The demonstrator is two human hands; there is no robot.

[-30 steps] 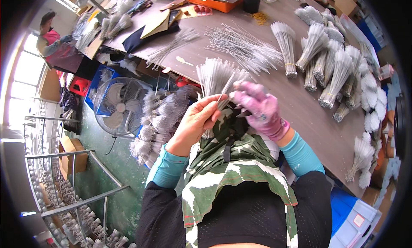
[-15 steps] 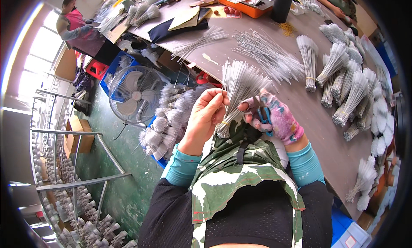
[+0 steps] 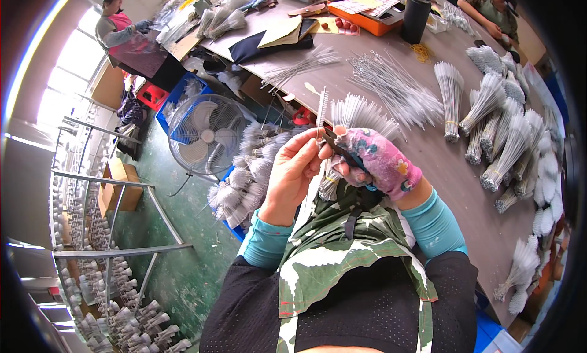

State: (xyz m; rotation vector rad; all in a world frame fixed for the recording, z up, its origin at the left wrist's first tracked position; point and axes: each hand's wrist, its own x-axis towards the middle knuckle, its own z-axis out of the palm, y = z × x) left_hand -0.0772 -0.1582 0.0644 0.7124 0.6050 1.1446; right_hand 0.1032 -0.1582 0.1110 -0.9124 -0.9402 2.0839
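A single thin wire brush [image 3: 322, 106] with pale bristles stands upright, its stem pinched between the thumb and fingertips of my left hand [image 3: 292, 172]. My right hand [image 3: 382, 160], in a pink floral fingerless glove, grips blue-handled pliers [image 3: 350, 158]. Their dark jaws meet the brush stem just by my left fingertips; whether they are closed on it I cannot tell. Behind and below the right hand, a bundle of similar brushes [image 3: 358, 113] leans with its bristles fanned upward, its lower end over my camouflage apron [image 3: 330, 227]. The glove hides part of the bundle.
Loose brushes [image 3: 397, 84] lie spread across the table [image 3: 455, 227], with banded bundles [image 3: 450, 99] along its right side. A black bottle [image 3: 416, 14] and orange box [image 3: 367, 20] stand farther back. A fan [image 3: 208, 136] is left; two people work at the far sides.
My right hand with the pliers has come left to meet my left fingertips. One brush now stands clear of the bundle in my left hand. The whole view has shifted slightly.
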